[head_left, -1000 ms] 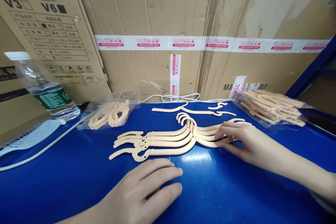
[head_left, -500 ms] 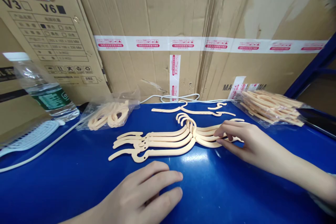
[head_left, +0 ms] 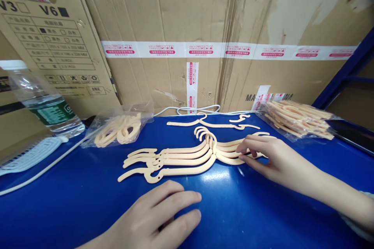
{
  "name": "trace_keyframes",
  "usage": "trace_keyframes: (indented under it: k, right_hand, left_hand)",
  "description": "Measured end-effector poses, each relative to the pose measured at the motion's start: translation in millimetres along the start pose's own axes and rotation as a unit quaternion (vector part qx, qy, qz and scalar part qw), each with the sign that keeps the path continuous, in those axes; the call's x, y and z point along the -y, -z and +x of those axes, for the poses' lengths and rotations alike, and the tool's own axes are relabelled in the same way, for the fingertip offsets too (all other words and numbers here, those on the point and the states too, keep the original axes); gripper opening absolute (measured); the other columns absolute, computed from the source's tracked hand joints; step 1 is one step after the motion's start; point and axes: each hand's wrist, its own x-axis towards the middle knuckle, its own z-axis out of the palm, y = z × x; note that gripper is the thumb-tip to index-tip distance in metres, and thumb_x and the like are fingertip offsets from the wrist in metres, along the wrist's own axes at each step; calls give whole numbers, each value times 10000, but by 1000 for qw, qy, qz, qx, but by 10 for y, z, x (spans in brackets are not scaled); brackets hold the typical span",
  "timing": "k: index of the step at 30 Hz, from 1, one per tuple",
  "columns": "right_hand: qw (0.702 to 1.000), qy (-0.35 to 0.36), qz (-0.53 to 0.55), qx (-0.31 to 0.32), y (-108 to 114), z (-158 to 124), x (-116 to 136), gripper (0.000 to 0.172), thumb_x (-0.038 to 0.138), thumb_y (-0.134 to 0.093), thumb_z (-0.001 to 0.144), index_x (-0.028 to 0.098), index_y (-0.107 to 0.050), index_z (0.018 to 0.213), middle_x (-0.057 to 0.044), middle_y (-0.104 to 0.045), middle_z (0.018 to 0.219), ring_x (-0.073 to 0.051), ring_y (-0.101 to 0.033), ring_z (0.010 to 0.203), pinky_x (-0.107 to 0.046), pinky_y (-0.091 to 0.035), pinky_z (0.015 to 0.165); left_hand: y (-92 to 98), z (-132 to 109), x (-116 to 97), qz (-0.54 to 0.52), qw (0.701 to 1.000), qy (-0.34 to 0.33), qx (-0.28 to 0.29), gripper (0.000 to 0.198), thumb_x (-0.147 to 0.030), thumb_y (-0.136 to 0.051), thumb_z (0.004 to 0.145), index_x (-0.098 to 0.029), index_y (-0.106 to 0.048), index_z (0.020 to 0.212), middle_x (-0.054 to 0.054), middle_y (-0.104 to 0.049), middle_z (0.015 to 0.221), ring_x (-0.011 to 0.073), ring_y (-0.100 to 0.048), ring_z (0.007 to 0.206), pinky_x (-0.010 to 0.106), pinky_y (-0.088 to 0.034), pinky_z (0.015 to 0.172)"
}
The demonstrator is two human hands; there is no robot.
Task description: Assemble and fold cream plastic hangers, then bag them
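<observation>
Hangers (head_left: 187,171) lie unmoved, seemingly settled, your left hand (head_left: 157,216) loose toward the surface (head_left: 239,214) edge nearest you, any grip by your right hand (head_left: 271,157) unclear.

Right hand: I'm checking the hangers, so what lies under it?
Arms of the beige hangers run beneath the right hand; some ends show past it. The hand covers the stretches between, so any joints there cannot be seen.

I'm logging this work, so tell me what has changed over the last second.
Nothing on the table has visibly moved, been grasped or let go; the whole view has slid slightly left, as if the head camera turned. Unchanged: the right hand at the right side of the overlapping beige folding hangers, the left hand in front of them.
</observation>
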Motion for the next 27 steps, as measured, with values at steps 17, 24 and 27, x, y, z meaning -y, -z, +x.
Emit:
trace_keyframes:
  k: [17, 24, 27]
  right_hand:
    - [1000, 0, -4, -2, 5, -1, 14, 100, 187, -502, 910, 205, -594, 875, -25, -641, 835, -146, -602, 703, -281, -451, 640]
    - [1000, 3, -7, -6, 7, 4, 16, 103, 182, -508, 903, 208, -604, 874, -27, -648, 828, -148, -607, 694, -278, -449, 635]
    - [1000, 3, -6, -8, 12, 4, 22, 110, 180, -507, 902, 204, -610, 871, -31, -651, 825, -148, -606, 688, -281, -453, 633]
  left_hand:
    - [36, 31, -7, -2, 1000, -10, 0, 303, -254, -414, 1007, -150, -693, 1064, 79, -708, 1100, 191, -607, 962, 263, -548, 784]
    - [-16, 17, -36, -10, 1000, -2, -18, 273, -177, -428, 993, -141, -697, 1027, 97, -704, 1075, 186, -588, 920, 275, -549, 769]
    - [-46, 17, -44, -11, 999, 2, -41, 281, -135, -415, 986, -133, -695, 1012, 112, -700, 1062, 184, -578, 893, 280, -549, 748]
